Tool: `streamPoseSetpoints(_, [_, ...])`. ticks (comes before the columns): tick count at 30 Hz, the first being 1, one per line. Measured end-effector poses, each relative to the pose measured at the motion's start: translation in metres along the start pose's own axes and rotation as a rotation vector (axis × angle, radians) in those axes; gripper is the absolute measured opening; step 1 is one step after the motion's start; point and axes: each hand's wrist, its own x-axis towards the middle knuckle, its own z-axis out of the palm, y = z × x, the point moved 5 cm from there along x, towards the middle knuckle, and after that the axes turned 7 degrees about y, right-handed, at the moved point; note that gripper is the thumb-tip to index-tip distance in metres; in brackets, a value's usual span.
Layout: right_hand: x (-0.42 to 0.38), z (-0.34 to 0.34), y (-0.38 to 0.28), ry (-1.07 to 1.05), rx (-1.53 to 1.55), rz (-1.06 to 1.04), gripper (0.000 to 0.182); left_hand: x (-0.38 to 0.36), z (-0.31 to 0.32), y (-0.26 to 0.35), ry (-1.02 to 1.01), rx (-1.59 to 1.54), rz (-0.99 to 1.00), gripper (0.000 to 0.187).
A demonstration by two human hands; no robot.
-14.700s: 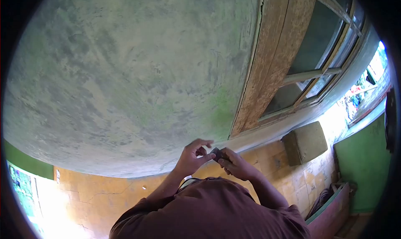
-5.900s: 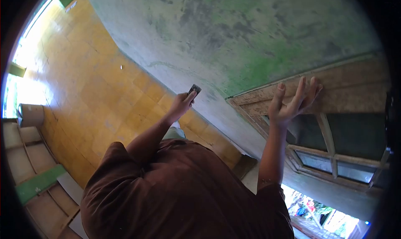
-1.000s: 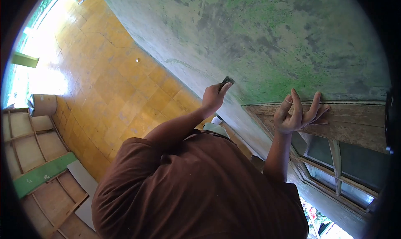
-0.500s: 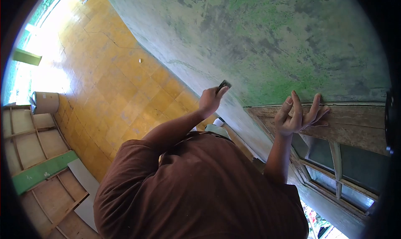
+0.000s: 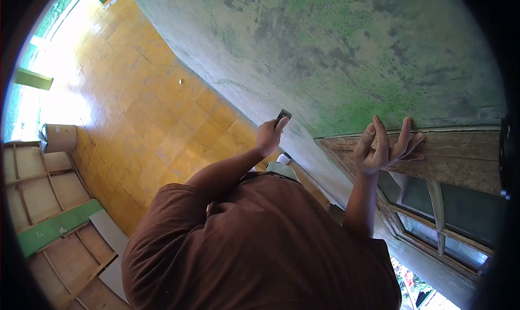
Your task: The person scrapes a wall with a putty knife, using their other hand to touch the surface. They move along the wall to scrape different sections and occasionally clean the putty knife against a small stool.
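My left hand (image 5: pixel 269 135) is closed around a small dark flat rectangular piece (image 5: pixel 283 115) with a worn, speckled face, its kind unclear. The piece sticks out past my thumb and overlaps the lower part of the patchy green wall (image 5: pixel 357 66) in this view. To the right, my right hand (image 5: pixel 376 154) is raised with fingers spread and slightly bent, holding nothing. Its fingertips overlap the line where the wall meets the brown wooden window frame (image 5: pixel 460 153).
Glass panes (image 5: pixel 468 215) sit below the frame. Yellow floor tiles (image 5: pixel 146 115) stretch along the wall, with a small white bit (image 5: pixel 181 81) on them. At left stand a round container (image 5: pixel 60 138) and a wooden panel with a green strip (image 5: pixel 59 227).
My left hand and the dark piece have shifted slightly left and down. My right hand stays at the window frame, a touch further left and higher.
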Motion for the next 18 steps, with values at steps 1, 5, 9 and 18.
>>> streamPoseSetpoints(1, [0.000, -0.001, 0.000, 0.002, -0.004, 0.001, 0.019, 0.000, -0.001, -0.002, -0.021, 0.045, -0.035, 0.060])
streamPoseSetpoints(5, [0.000, -0.001, -0.002, -0.024, -0.045, 0.008, 0.020, 0.002, 0.004, 0.040, 0.031, -0.040, 0.001, 0.061])
streamPoseSetpoints(9, [-0.001, -0.001, -0.002, -0.023, -0.055, 0.011, 0.020, 0.004, 0.005, 0.003, 0.031, -0.070, 0.016, 0.061])
streamPoseSetpoints(18, [0.000, 0.000, -0.004, -0.018, -0.055, -0.003, 0.019, -0.001, 0.013, 0.026, 0.015, -0.232, -0.155, 0.060])
